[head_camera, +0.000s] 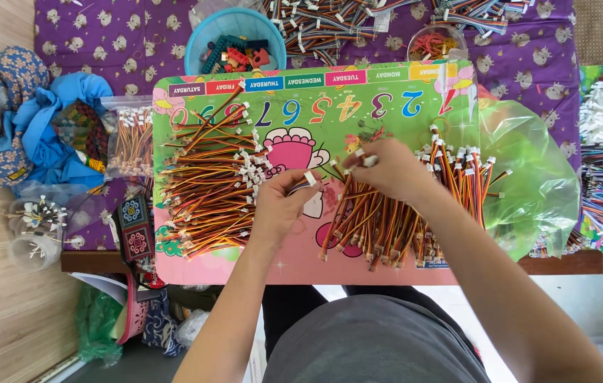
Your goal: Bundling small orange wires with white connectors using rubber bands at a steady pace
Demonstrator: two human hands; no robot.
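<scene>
My left hand (281, 204) pinches a short wire lead with a white connector (310, 179) at its tip, above the colourful board (315, 262). My right hand (388, 169) grips another white connector (369, 160) and rests on the right pile of red, yellow and black wire leads (400, 227). The two hands are close together near the board's middle. A larger pile of the same wire leads (209, 181) lies to the left of my left hand.
A green plastic bag (535, 177) lies at the board's right edge. A blue bowl of small parts (234, 42) and ribbon-cable bundles (315, 25) sit behind. A bag of wires (127, 138), blue cloth (46, 128) and plastic cups (35, 230) are at left.
</scene>
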